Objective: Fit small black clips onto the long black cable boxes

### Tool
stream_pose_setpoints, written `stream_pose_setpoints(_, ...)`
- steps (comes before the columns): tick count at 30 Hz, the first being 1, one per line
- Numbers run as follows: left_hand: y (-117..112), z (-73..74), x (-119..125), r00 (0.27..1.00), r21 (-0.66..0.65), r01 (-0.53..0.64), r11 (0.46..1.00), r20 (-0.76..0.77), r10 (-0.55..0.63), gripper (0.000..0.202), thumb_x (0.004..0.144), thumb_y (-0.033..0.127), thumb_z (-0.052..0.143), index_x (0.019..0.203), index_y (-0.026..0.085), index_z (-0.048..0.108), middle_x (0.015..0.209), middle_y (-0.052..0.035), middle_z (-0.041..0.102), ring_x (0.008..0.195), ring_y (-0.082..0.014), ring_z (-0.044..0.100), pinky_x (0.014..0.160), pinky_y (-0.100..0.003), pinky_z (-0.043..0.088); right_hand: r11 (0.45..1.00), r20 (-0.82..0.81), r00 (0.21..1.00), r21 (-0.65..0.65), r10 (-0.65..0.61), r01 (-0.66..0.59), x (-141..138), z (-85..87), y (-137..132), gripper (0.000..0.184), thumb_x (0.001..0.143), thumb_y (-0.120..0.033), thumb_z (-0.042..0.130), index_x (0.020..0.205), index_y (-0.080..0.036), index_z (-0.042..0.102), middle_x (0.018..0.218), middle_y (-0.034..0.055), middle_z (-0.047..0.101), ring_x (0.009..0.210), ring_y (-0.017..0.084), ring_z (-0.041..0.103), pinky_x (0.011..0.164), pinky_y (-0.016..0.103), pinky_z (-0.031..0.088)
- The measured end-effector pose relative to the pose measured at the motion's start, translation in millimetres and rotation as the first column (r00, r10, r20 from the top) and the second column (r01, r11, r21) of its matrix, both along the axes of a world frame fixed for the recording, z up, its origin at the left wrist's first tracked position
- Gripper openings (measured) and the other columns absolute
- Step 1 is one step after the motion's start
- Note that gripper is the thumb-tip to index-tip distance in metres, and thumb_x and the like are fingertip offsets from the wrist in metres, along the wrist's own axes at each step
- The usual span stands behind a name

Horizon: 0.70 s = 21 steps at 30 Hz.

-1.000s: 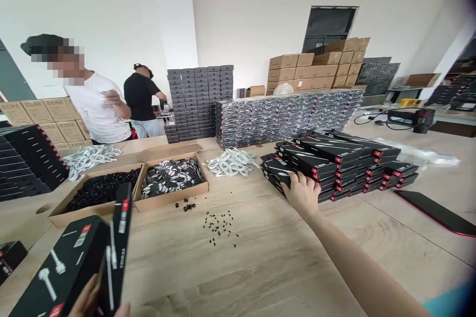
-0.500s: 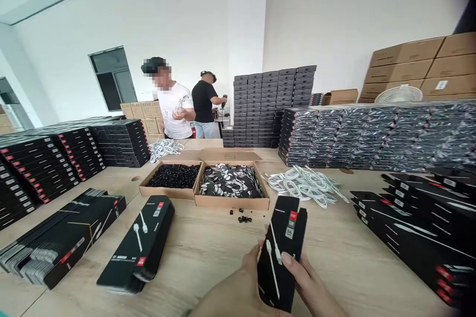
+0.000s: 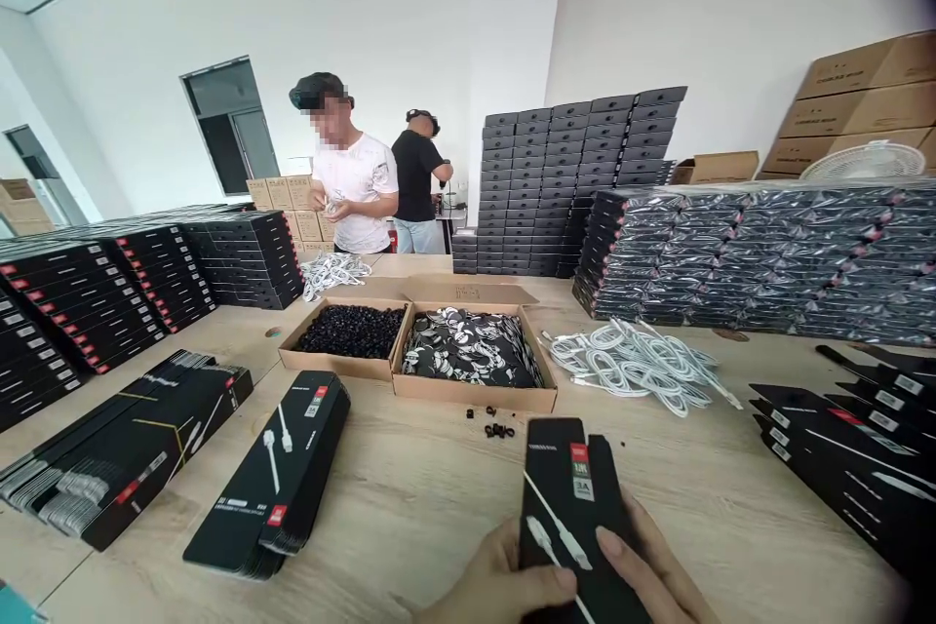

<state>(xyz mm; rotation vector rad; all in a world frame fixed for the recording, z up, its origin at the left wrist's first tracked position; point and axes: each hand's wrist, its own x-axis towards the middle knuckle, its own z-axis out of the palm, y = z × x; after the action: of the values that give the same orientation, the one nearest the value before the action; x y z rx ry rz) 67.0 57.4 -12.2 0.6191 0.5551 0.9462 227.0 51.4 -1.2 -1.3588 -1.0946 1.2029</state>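
A pale wooden table [image 3: 439, 517] with visible grain fills the white-walled room. Nearest the viewer, in front of the cardboard tray of patterned packets [image 3: 472, 348], the flat black carton [image 3: 574, 507] is held just above the tabletop. The left hand [image 3: 504, 587] and right hand [image 3: 654, 577] both clasp its lower end, thumbs pressed on its printed face.

Between carton and tray lie scattered black bits [image 3: 497, 429]. Front-left of the tray sits a slim stack of matte sleeves [image 3: 274, 473]. To its left is a second tray of black beads [image 3: 349, 331]. To its right are coiled white cables [image 3: 636, 366], and beyond them fanned black boxes [image 3: 840, 448].

Behind the tray on the right stand glossy shrink-wrapped stacks [image 3: 760, 253] and a grey box tower [image 3: 577, 175]. Behind it on the left stand a person in a white shirt [image 3: 358, 190], another in black [image 3: 418, 177] and a dark window [image 3: 230, 127].
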Motion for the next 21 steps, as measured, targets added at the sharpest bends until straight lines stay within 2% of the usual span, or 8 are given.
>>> stream_pose_setpoints(2, 0.4, 4.3, -1.3, 0.999, -0.110, -0.034, 0.993, 0.004, 0.035, 0.049, 0.060, 0.028, 0.081, 0.104, 0.010, 0.068, 0.086, -0.0109, 0.076, 0.079, -0.0249, 0.070, 0.080, -0.036, 0.050, 0.999, -0.022, 0.999, 0.006, 0.046, -0.046, -7.9, 5.2, -1.9, 0.067, 0.082, -0.058, 0.057, 0.141, -0.032, 0.038, 0.140, 0.0030, 0.055, 0.123, 0.030, 0.055, 0.096, 0.036, 0.054)
stream_pose_setpoints(3, -0.7, 6.5, -2.8, 1.000, -0.209, -0.008, 0.978, -0.005, 0.007, 0.047, 0.064, 0.032, 0.076, 0.104, 0.009, 0.068, 0.083, -0.0114, 0.076, 0.077, -0.0261, 0.070, 0.081, -0.038, 0.050, 0.996, -0.020, 0.996, 0.014, 0.086, -0.086, -11.2, 4.7, -3.3, 0.069, 0.083, -0.056, 0.057, 0.143, -0.032, 0.034, 0.141, 0.0044, 0.053, 0.123, 0.030, 0.055, 0.097, 0.037, 0.053)
stream_pose_setpoints(5, -4.3, 10.4, -6.8, 0.995, -0.400, 0.099, 0.911, 0.011, -0.103, 0.049, 0.072, 0.044, 0.065, 0.103, 0.007, 0.068, 0.080, -0.0122, 0.077, 0.077, -0.0270, 0.070, 0.085, -0.041, 0.050, 0.987, 0.025, 0.988, 0.045, 0.154, -0.155, -15.0, -0.8, -5.7, 0.073, 0.085, -0.053, 0.057, 0.147, -0.031, 0.025, 0.144, 0.0072, 0.049, 0.124, 0.029, 0.053, 0.099, 0.041, 0.051)
stream_pose_setpoints(7, -7.6, 13.4, -11.3, 0.982, -0.459, 0.175, 0.871, 0.020, -0.187, 0.057, 0.079, 0.054, 0.055, 0.106, 0.006, 0.067, 0.082, -0.0130, 0.077, 0.077, -0.0252, 0.071, 0.086, -0.038, 0.050, 0.984, 0.165, 0.978, 0.100, 0.131, -0.149, -14.3, -7.6, -6.6, 0.078, 0.084, -0.051, 0.059, 0.149, -0.029, 0.021, 0.148, 0.0090, 0.041, 0.132, 0.029, 0.043, 0.108, 0.046, 0.041)
stream_pose_setpoints(11, -9.6, 15.2, -18.0, 0.950, -0.417, 0.300, 0.858, 0.052, -0.307, 0.068, 0.082, 0.063, 0.047, 0.113, 0.005, 0.064, 0.084, -0.0133, 0.076, 0.074, -0.0243, 0.071, 0.083, -0.037, 0.049, 0.975, 0.488, 0.872, 0.170, 0.043, -0.143, -6.3, -7.3, -6.0, 0.092, 0.072, -0.053, 0.072, 0.148, -0.031, 0.026, 0.156, 0.0079, 0.024, 0.143, 0.033, 0.016, 0.116, 0.057, 0.016)
stream_pose_setpoints(14, -8.1, 10.7, -21.4, 0.894, -0.312, 0.447, 0.838, 0.176, -0.411, 0.083, 0.078, 0.072, 0.041, 0.117, 0.002, 0.061, 0.094, -0.0176, 0.074, 0.082, -0.0286, 0.070, 0.085, -0.041, 0.047, 0.967, 0.574, 0.817, 0.171, 0.057, -0.188, -3.1, 2.5, -7.2, 0.099, 0.060, -0.055, 0.081, 0.144, -0.036, 0.033, 0.155, 0.0054, 0.026, 0.142, 0.037, 0.016, 0.114, 0.060, 0.013)
stream_pose_setpoints(17, -5.3, 3.2, -25.0, 0.857, -0.275, 0.515, 0.812, 0.191, -0.479, 0.093, 0.073, 0.078, 0.034, 0.111, -0.002, 0.063, 0.092, -0.0197, 0.072, 0.085, -0.0290, 0.068, 0.084, -0.041, 0.047, 0.966, 0.542, 0.839, 0.194, 0.042, -0.173, -3.2, 8.6, -8.9, 0.098, 0.060, -0.051, 0.082, 0.144, -0.038, 0.033, 0.152, 0.0048, 0.030, 0.140, 0.036, 0.020, 0.113, 0.057, 0.018)
stream_pose_setpoints(21, -3.1, -2.9, -27.0, 0.842, -0.212, 0.538, 0.816, 0.092, -0.531, 0.094, 0.070, 0.079, 0.025, 0.105, 0.002, 0.065, 0.077, -0.0175, 0.071, 0.071, -0.0284, 0.066, 0.075, -0.044, 0.048, 0.980, 0.348, 0.936, 0.197, -0.052, -0.018, -1.4, 7.4, -6.6, 0.090, 0.072, -0.047, 0.074, 0.147, -0.034, 0.025, 0.147, 0.0064, 0.037, 0.136, 0.031, 0.031, 0.112, 0.052, 0.028)
